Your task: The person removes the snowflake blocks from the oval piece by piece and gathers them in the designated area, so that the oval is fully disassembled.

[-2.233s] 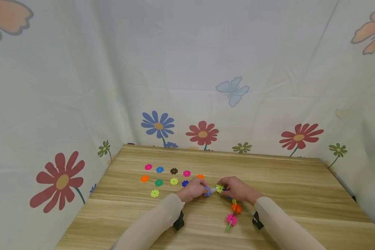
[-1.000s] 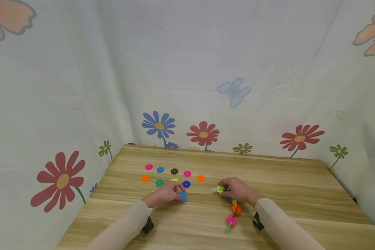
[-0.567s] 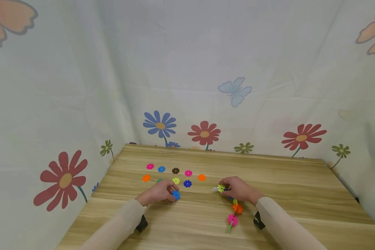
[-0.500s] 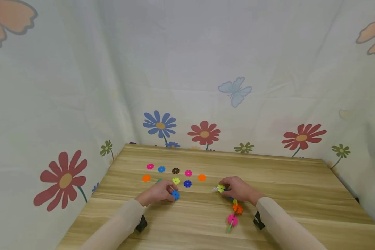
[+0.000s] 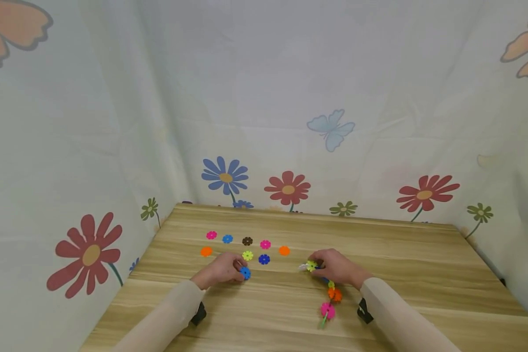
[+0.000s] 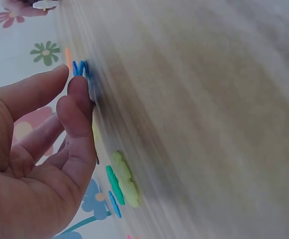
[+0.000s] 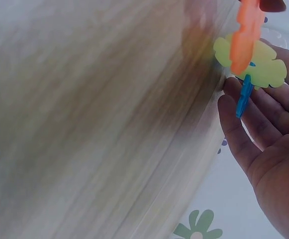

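In the head view my left hand (image 5: 220,270) pinches a blue flower-shaped disc (image 5: 245,273) at its fingertips, close over the table. The left wrist view has blue disc edges (image 6: 79,68) just past the fingertips. My right hand (image 5: 336,267) grips a chain of interlocked flower discs. A white disc (image 5: 303,267) and a yellow-green disc (image 5: 311,265) stick out left of its fingers. Below the hand the chain runs on to an orange disc (image 5: 335,294), a pink disc (image 5: 327,310) and a green disc (image 5: 323,321) seen edge-on.
Loose discs lie in rows on the wooden table (image 5: 400,259): among them brown (image 5: 247,241), dark blue (image 5: 264,259) and orange (image 5: 284,250). A green disc (image 6: 115,184) and a yellow-green one, hidden behind my left hand in the head view, show in the left wrist view. Flowered cloth surrounds the table.
My left hand has moved left with the blue disc, away from the white end of the chain, then slowed near the loose discs. My right hand stays almost in place with the chain.
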A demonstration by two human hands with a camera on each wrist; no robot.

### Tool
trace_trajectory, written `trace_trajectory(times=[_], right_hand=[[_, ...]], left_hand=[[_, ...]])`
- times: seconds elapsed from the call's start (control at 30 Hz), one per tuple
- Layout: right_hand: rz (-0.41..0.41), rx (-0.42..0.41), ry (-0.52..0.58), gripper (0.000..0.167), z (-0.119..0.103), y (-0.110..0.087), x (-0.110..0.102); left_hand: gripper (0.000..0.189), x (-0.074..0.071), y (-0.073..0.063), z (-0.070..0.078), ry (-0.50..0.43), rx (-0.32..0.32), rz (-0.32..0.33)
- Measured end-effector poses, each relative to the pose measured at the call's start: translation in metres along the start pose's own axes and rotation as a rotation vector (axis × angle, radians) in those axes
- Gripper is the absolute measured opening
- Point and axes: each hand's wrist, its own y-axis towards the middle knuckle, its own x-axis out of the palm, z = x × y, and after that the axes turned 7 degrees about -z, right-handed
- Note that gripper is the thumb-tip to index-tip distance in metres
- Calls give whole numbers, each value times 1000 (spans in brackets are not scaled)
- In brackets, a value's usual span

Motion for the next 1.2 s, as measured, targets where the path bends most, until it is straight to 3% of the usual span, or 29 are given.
trace_trajectory(times=[0.3, 0.5, 0.87, 1.2], right_hand=[[1, 4, -12, 28, 2, 1, 1], [-2, 16, -10, 28, 2, 0, 2], [-8, 11, 4, 28, -2, 0, 0], [-25, 20, 1, 29, -5, 0, -1]], left_hand=[[26, -4, 1, 3, 54, -17, 38], [21, -2, 7, 11, 22, 13, 32], [17, 21, 27, 36, -103, 66, 0], [16, 47, 50, 55, -27, 156, 50]])
